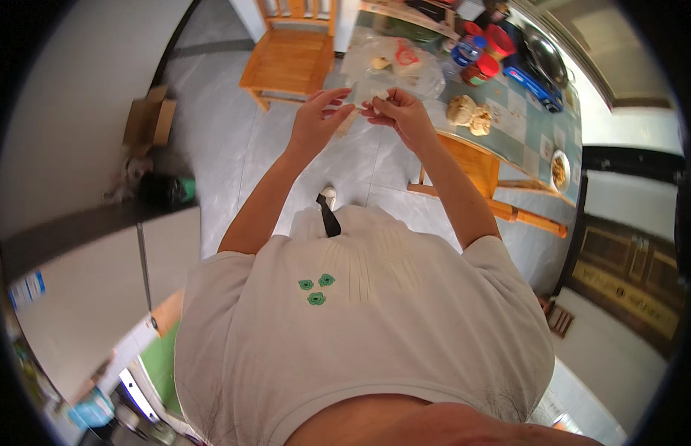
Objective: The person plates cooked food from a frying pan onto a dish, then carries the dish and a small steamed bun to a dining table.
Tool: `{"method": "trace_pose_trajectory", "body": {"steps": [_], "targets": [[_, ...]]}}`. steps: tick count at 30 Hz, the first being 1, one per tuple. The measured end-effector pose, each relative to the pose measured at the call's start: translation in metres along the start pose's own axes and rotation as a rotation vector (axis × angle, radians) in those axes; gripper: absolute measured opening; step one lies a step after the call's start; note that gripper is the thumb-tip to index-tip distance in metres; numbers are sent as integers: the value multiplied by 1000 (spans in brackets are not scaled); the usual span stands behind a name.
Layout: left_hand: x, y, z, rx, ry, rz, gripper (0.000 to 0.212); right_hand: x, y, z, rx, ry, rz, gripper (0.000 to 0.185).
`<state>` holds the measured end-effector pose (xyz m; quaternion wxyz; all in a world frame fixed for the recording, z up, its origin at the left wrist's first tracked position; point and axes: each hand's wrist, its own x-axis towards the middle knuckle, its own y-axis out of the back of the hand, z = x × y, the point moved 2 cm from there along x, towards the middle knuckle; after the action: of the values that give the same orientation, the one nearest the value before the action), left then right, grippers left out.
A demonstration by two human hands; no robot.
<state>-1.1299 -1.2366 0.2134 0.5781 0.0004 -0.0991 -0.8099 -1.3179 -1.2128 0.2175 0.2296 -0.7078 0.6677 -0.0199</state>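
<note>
My right hand (pixel 398 113) pinches a small white piece (pixel 380 96) between thumb and fingers. It could be garlic, but it is too small to tell. To its left, my left hand (pixel 321 115) has thumb and fingers apart, pointing toward the right hand, with nothing plainly held. Both hands are raised at the table's near left corner. Just beyond them, a clear plastic bag with red print (pixel 412 61) lies on the table, and a pale bulb-like piece (pixel 380 62) rests on it. Right of my right hand are pale brown lumps (pixel 469 114), perhaps garlic bulbs.
The table (pixel 504 131) has a checked cover. On it stand red-lidded jars (pixel 480 69), a blue-capped container (pixel 469 51), a steel pan or lid (pixel 546 58) and a bowl of food (pixel 560 171). Wooden chairs (pixel 295 58) stand nearby. A cardboard box (pixel 149 120) is at left.
</note>
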Motion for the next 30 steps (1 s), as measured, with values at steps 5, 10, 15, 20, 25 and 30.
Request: {"method": "trace_pose_trajectory", "body": {"steps": [5, 10, 15, 20, 25, 30], "targets": [[-83, 34, 18, -24, 96, 313, 29, -1, -71, 18, -226, -53, -229, 14], [-180, 56, 23, 10, 101, 683, 14, -32, -141, 76, -540, 51, -553, 20], [-289, 90, 6, -197, 443, 862, 15, -81, -222, 118, -776, 436, -836, 17], [-372, 118, -15, -587, 451, 1006, 24, -109, -304, 171, -679, 546, -1091, 13], [-446, 183, -12, -598, 412, 996, 30, -130, -401, 207, -743, 941, -1200, 13], [-504, 250, -18, -667, 370, 1039, 31, -156, -492, 226, -688, 1159, -1311, 22]]}}
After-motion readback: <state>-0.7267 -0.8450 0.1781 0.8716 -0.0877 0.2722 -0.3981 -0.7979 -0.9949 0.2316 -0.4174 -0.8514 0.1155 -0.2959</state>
